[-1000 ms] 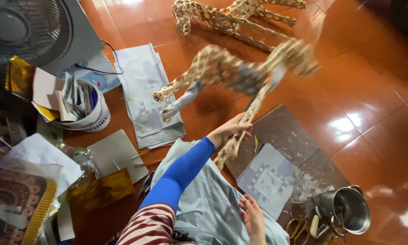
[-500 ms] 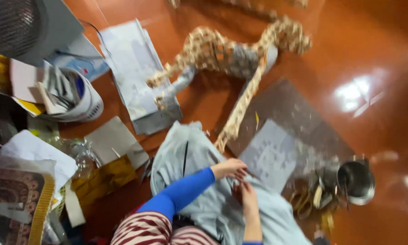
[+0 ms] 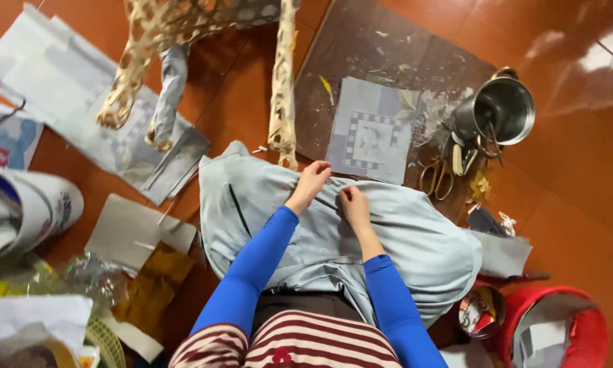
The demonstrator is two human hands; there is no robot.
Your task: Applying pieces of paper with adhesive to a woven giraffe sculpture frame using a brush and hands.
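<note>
A pale grey cloth (image 3: 402, 238) lies spread over my lap. Both hands sit close together near its far edge. My left hand (image 3: 311, 180) has its fingers curled onto the cloth, and my right hand (image 3: 353, 203) pinches a fold beside it. Both arms wear blue sleeves. Just beyond the hands stands a patterned paper giraffe figure; one long leg (image 3: 281, 82) comes down to the cloth's edge and two more legs (image 3: 139, 82) stand to the left.
Ahead lies a dark board (image 3: 388, 54) with a grey patterned sheet (image 3: 369, 129), a steel pot (image 3: 503, 109) and scissors (image 3: 437, 178). Newspaper sheets (image 3: 61, 88), a white bucket (image 3: 34, 211) and cardboard (image 3: 133, 228) are left. A red container (image 3: 552, 327) is right.
My left hand has let go of the giraffe's leg and come back to the cloth on my lap, beside the right hand. The view has tilted down towards me.
</note>
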